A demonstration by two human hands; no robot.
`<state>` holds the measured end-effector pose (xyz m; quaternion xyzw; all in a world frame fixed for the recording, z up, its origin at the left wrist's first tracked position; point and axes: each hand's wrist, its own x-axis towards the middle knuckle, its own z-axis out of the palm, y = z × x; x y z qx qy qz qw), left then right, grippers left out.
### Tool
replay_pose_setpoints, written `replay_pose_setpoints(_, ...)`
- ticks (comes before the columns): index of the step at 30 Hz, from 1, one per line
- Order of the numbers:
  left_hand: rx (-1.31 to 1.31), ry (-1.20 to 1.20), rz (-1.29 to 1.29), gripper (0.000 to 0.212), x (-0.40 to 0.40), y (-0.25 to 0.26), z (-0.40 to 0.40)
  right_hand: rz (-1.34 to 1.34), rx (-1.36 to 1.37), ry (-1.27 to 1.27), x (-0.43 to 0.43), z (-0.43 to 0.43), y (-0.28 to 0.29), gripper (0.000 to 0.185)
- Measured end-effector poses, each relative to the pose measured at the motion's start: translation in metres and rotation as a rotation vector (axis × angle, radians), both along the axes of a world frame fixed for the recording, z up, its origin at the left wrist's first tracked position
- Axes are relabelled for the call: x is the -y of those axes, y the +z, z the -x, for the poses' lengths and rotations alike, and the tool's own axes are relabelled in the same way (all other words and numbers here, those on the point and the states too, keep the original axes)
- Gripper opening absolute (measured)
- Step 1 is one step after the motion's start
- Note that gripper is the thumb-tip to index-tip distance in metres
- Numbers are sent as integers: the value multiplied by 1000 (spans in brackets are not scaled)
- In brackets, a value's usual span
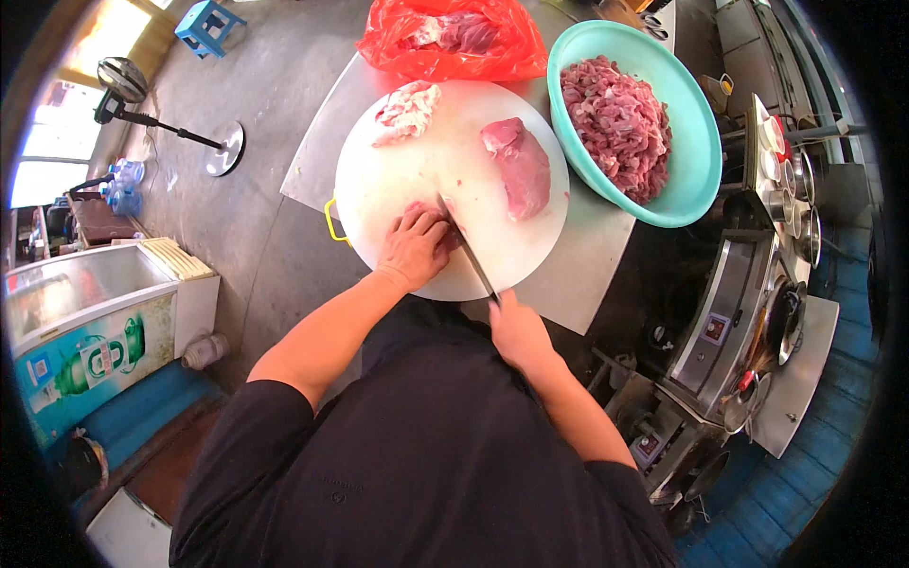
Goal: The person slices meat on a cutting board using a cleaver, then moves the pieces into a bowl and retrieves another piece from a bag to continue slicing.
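Observation:
My right hand (522, 332) is closed around the dark handle of a kitchen knife (474, 257). Its long blade points away from me across a round white cutting board (383, 177). Just left of the blade, my left hand (417, 241) presses a small piece of raw meat (414, 206) to the board with curled fingers. Most of that piece is hidden under the hand. To the right on the board lies a large lump of raw meat (522, 170). A pile of pale fatty trimmings (408, 112) sits at the board's far left.
Beyond the board, a red plastic bag (383, 50) holds more raw meat. A turquoise basin (692, 149) of cut meat stands at the right, close to the board. All rest on a metal-topped table (312, 163). A yellow handle (331, 221) sticks out from the board's left edge.

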<state>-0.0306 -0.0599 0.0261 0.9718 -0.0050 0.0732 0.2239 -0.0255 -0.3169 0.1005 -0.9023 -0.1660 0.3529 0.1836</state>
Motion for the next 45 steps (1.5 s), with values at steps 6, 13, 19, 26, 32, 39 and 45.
replay_pose_setpoints(6, -2, 9, 146, 34, -13, 5, 2, 164, -122, -61, 81, 44, 25, 32)
replay_pose_setpoints(13, -15, -156, 101, 37, -28, -12, 3, 11, 63, -46, 26, 11, 44, 29)
replay_pose_setpoints(19, 54, -76, 31, 42, -15, -8, -2, -34, 95, 38, -12, 2, 21, 30)
replay_pose_setpoints(26, 159, -72, 108, 34, -9, -15, -12, -35, 82, 61, -57, -31, 11, 29)
replay_pose_setpoints(32, 183, -107, 100, 29, -7, -6, -23, -101, 115, 51, -75, -59, -14, 30)
replay_pose_setpoints(39, 156, -11, 220, 32, -10, -5, -12, 113, -87, -34, 56, 29, 7, 35)
replay_pose_setpoints(45, 140, -23, 156, 32, -20, -9, 4, 54, 71, -35, 31, -6, 36, 31)
